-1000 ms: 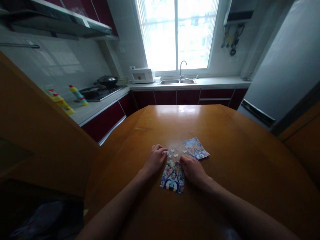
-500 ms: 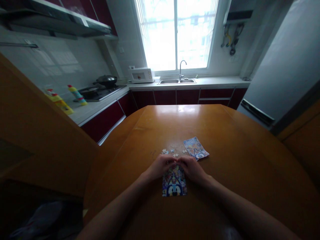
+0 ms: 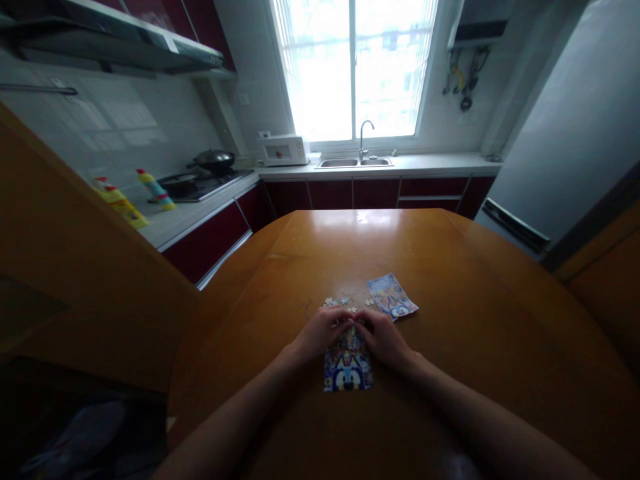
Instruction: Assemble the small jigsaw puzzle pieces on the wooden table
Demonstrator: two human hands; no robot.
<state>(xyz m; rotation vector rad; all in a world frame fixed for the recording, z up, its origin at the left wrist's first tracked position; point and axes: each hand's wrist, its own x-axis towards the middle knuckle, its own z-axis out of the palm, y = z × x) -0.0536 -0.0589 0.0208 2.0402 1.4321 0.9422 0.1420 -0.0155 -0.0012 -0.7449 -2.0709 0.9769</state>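
A partly assembled jigsaw puzzle (image 3: 349, 373) with a blue cartoon dog's face lies flat on the wooden table in front of me. My left hand (image 3: 327, 330) covers its upper left corner, fingers closed and pinched. Opposite it, my right hand (image 3: 383, 337) rests over the upper right corner with its fingers closed too. The fingertips of both hands meet at the top edge around a small pale puzzle piece, mostly hidden by them. Beyond the hands lie several loose puzzle pieces (image 3: 345, 301). A printed picture sheet (image 3: 391, 295) with the same dog lies to the right.
The wooden table (image 3: 360, 250) has a rounded outline. Past it run a counter with a sink (image 3: 340, 163), a white microwave (image 3: 284, 151) and a stove with a wok (image 3: 214, 160). Yellow bottles (image 3: 123, 205) stand at the left, a fridge (image 3: 565, 133) at the right.
The fingers of both hands have shifted slightly at the puzzle's top edge. One loose piece beyond them is now partly covered. The puzzle has moved very little.
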